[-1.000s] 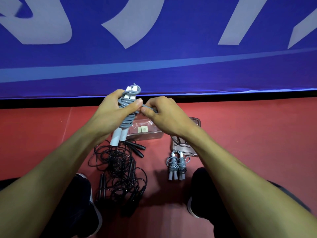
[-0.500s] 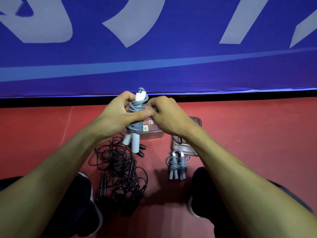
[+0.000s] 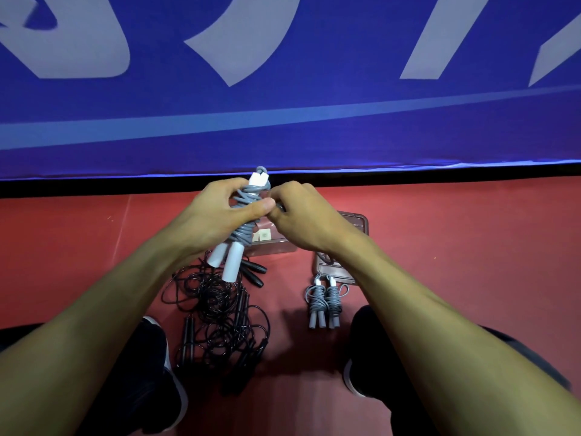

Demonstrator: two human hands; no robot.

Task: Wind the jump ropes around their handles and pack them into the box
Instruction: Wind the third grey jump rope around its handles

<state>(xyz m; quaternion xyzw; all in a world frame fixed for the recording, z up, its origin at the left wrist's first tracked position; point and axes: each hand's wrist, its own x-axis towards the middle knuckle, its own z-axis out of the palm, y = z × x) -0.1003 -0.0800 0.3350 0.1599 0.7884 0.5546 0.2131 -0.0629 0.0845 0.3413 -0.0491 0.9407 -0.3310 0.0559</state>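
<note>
Grey cord is coiled tight about the paired white handles of the jump rope [image 3: 242, 228], which is held upright in the air above the clear plastic box [image 3: 276, 243] on the red floor [image 3: 471, 262]. The step in hand looks to be the finish of the winding: the loose end must be tucked under a coil, and it would go best if the last turn is kept taut while the end is drawn snug, lest the coils slacken and slip down the handles. The left hand [image 3: 217, 215] grips the bundle round its middle, fingers curled behind and thumb pressed across the front of the cord. The right hand [image 3: 301, 218] has its fingertips closed in a pinch at the bundle's side, seemingly on the cord's end, though the piece itself is mostly hidden. Nearer the person than the box, to its right, lie two wound grey ropes [image 3: 323, 302] side by side; to its left a tangle of black ropes [image 3: 220, 306] sprawls unwound. The box lid [image 3: 355, 225] rests just right of the box, beyond it a blue banner [image 3: 283, 127].
</note>
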